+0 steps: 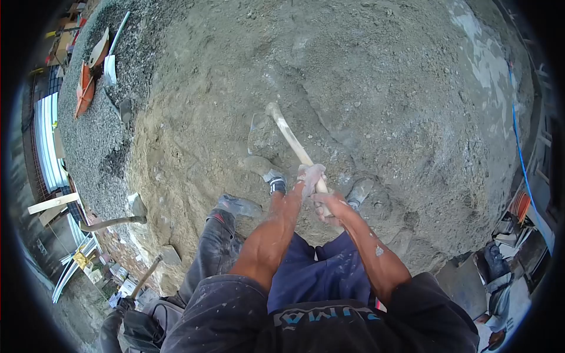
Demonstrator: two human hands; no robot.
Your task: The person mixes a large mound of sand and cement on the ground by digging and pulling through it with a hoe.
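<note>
My left hand (311, 174), coated in pale dust, wraps around the middle of a wooden handle. Closer to my body, my right hand (328, 206) is closed around the lower end of the same handle. The handle belongs to what looks like a hoe (288, 134); its far end rests at the grey sandy mix (376, 106). A dusty blade shape shows beside that end, hard to tell from the mix. My feet stand in the mix on either side, the left shoe (258, 165) and the right shoe (360, 192) both dusty.
At my left, a co-worker's boot (239, 206) stands close, and their gloved hand (125, 303) holds a wooden-handled tool (147, 275). Another curved-handled tool (112, 223) lies on the left edge. Dark gravel (112, 147) bears orange shovel-like pieces (84, 91). A blue hose (520, 147) runs along the right.
</note>
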